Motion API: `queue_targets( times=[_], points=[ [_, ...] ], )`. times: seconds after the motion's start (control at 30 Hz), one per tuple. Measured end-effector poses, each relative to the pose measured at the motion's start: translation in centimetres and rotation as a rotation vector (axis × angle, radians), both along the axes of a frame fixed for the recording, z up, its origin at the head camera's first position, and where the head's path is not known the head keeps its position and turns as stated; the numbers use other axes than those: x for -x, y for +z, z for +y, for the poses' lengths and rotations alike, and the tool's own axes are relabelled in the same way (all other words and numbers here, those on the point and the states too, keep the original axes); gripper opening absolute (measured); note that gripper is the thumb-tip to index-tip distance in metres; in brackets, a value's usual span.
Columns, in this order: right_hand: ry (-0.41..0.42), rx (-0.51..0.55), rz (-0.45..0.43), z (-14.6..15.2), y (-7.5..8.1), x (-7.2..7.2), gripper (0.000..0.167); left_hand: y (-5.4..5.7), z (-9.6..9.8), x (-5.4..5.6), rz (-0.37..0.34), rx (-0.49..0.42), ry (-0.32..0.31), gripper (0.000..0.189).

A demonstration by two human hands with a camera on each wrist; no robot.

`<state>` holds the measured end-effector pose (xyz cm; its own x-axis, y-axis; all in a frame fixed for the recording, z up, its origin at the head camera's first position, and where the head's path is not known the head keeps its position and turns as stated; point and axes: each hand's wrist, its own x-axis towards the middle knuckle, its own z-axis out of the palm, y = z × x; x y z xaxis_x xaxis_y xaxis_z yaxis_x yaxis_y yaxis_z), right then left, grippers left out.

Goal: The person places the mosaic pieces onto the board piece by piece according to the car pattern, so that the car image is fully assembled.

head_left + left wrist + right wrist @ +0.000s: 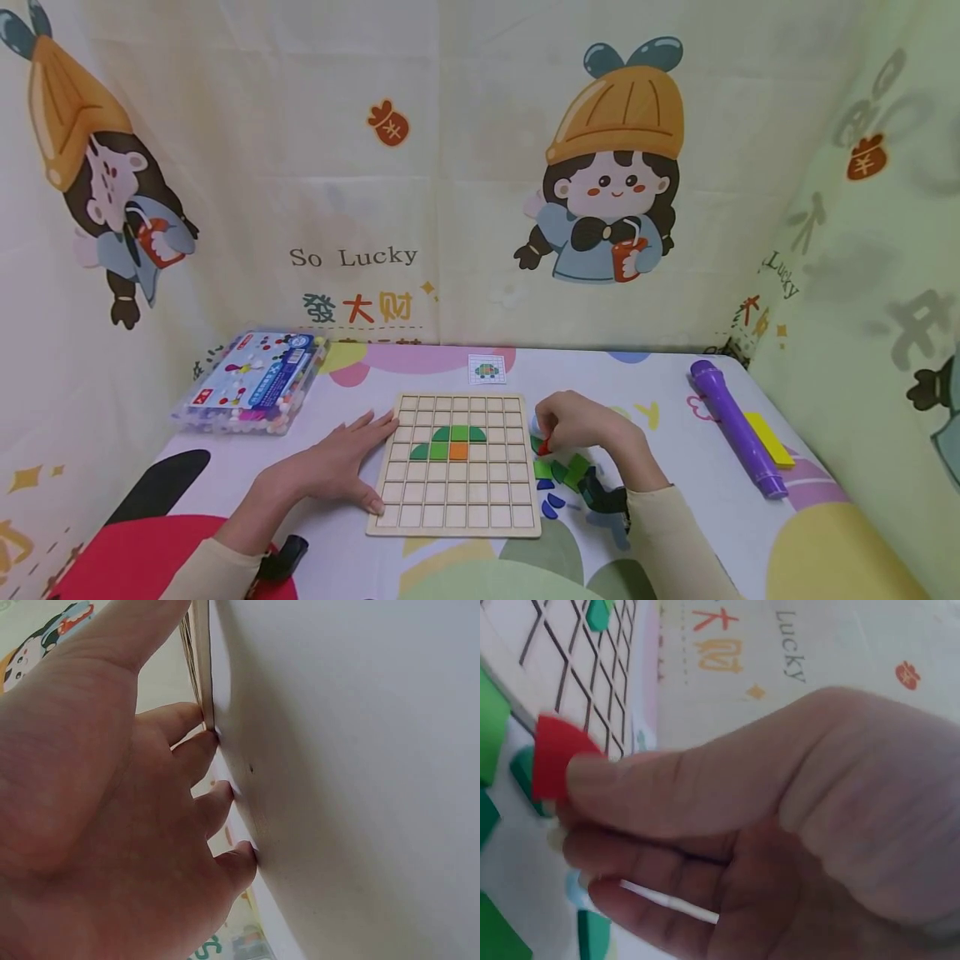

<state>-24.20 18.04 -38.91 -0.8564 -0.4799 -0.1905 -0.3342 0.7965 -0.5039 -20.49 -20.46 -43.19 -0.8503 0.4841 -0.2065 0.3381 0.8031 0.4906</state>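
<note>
A wooden grid board (502,493) lies on the table, with green tiles (459,433) and one orange square tile (458,452) set in its cells. My left hand (322,462) rests at the board's left edge, thumb and fingers spread along it. Just off the right edge, my right hand (581,421) pinches a red quarter-round tile (551,757) between thumb and fingertips. Below that hand are loose green tiles (576,471) and small blue half-round pieces (555,501). Behind the board is a small card (487,370) printed with a coloured grid picture.
At the back left stands a clear plastic box (251,375) with a printed label and colourful small parts. A purple cylinder (738,429) lies on the right, beside a yellow flat block (770,440). Printed curtains enclose the table at the back and sides.
</note>
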Motion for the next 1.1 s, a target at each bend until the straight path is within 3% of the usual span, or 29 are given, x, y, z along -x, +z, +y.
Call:
queue_targets(
  times=[0.2, 0.43, 0.63, 1.1],
  points=[
    [0.071, 0.110, -0.046, -1.1, -0.6, 0.3, 0.021, 0.1, 0.0, 0.0, 0.000, -0.002, 0.001, 0.122],
    [0.122, 0.162, -0.024, -2.7, -1.0, 0.1, 0.022, -0.1, 0.0, 0.1, 0.009, 0.006, -0.004, 0.123],
    [0.079, 0.165, -0.043, -3.6, -1.3, -0.2, 0.016, -0.1, -0.1, 0.1, 0.011, 0.005, -0.006, 0.123],
    [0.037, 0.243, 0.024, -6.0, -2.5, -0.7, 0.012, 0.2, 0.1, -0.1, -0.003, -0.001, 0.006, 0.122]
  ],
)
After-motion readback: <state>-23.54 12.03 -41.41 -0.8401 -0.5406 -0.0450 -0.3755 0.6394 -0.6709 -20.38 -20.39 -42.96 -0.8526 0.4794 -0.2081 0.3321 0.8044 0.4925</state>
